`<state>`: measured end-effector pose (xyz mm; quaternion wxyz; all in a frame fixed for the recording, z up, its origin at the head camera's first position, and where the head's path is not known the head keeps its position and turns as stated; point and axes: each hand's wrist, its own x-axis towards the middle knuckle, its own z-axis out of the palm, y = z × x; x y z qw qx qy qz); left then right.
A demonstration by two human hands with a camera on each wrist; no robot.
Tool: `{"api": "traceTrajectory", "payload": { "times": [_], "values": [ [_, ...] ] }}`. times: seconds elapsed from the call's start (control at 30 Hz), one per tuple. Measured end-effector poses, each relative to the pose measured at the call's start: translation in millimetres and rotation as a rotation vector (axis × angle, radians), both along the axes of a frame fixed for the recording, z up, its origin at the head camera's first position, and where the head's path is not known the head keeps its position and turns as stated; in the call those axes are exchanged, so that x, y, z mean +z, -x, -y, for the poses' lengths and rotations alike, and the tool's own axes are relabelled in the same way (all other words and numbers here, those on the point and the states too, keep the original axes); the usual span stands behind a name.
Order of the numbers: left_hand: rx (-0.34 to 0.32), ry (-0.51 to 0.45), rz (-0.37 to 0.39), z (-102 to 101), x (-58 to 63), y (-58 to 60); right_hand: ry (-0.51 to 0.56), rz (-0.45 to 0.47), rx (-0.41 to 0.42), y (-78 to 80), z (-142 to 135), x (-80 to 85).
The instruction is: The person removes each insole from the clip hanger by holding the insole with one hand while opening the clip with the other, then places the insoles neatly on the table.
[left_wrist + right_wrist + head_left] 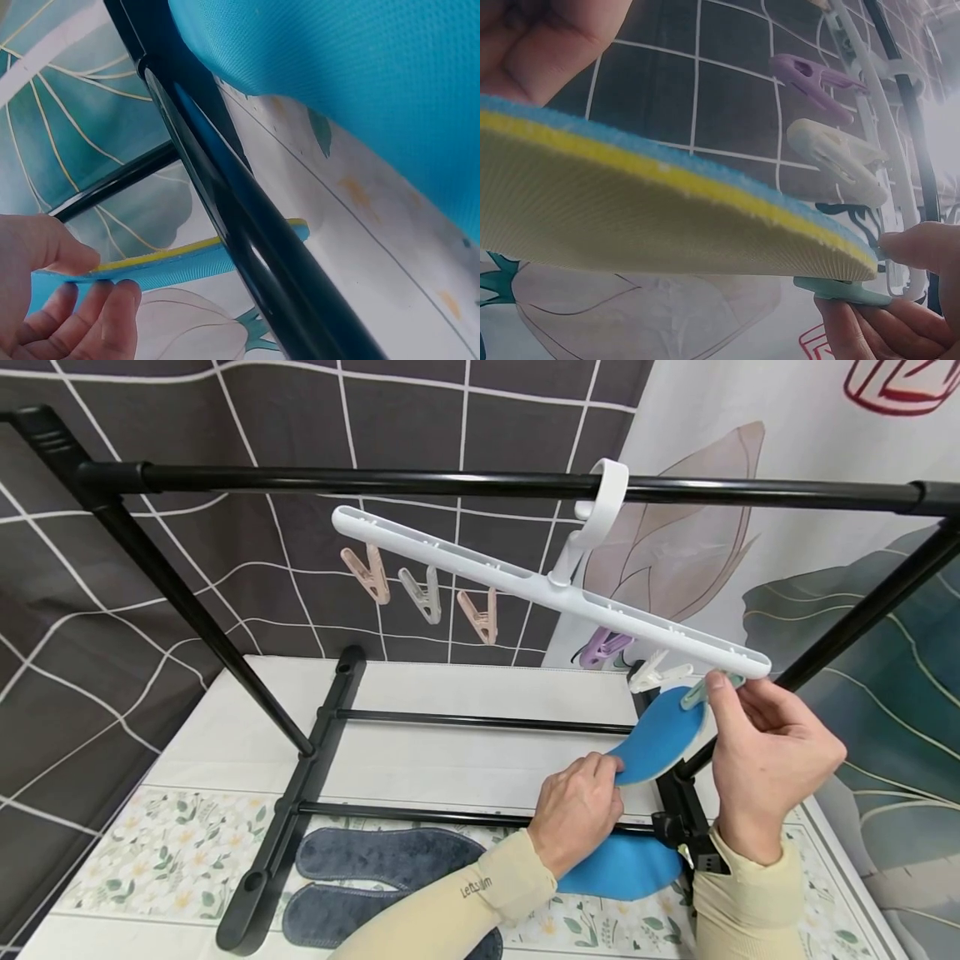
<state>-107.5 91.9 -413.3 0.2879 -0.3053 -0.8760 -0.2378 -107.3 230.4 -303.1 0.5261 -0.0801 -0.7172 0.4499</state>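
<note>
My left hand (577,810) grips the lower end of a blue insole (662,735). The right hand (776,752) pinches a pale green clothespin (694,695) at the right end of a white clip hanger (525,583). This clothespin sits at the insole's upper edge; the right wrist view shows the insole (667,199) with a yellow layer and a ribbed beige underside, the green clip (840,291) against its tip. Hooked over a black rail, the hanger tilts down to the right. A second blue insole (626,867) lies below, partly behind my left hand.
A black rack's top rail (375,482) crosses the view, above lower bars (480,721). Pink (367,575), grey (423,595), purple (603,647) and white (658,672) clothespins hang from the hanger. Dark grey insoles (390,853) lie on the floral-patterned surface (176,852).
</note>
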Motion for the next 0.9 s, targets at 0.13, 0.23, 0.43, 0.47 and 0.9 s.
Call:
{"api": "traceTrajectory", "payload": {
  "times": [0.13,0.23,0.43,0.47,0.9],
  "values": [
    [0.007,-0.002,-0.024,1.6,0.7,1.0,-0.016,-0.018,0.010,0.7,-1.1,-0.2],
    [0.008,-0.004,-0.033,2.8,1.1,1.3,-0.039,-0.039,0.022,0.8,-2.6,-0.8],
    [0.003,-0.007,-0.021,4.5,1.0,0.9,-0.031,-0.034,0.023,0.4,-2.9,-0.6],
    [0.003,-0.007,-0.019,4.6,1.0,0.9,-0.027,-0.028,0.024,0.4,-2.8,-0.2],
    [0.006,-0.019,-0.014,6.2,1.3,0.0,0.112,0.041,0.029,-0.2,-1.3,4.5]
  ]
}}
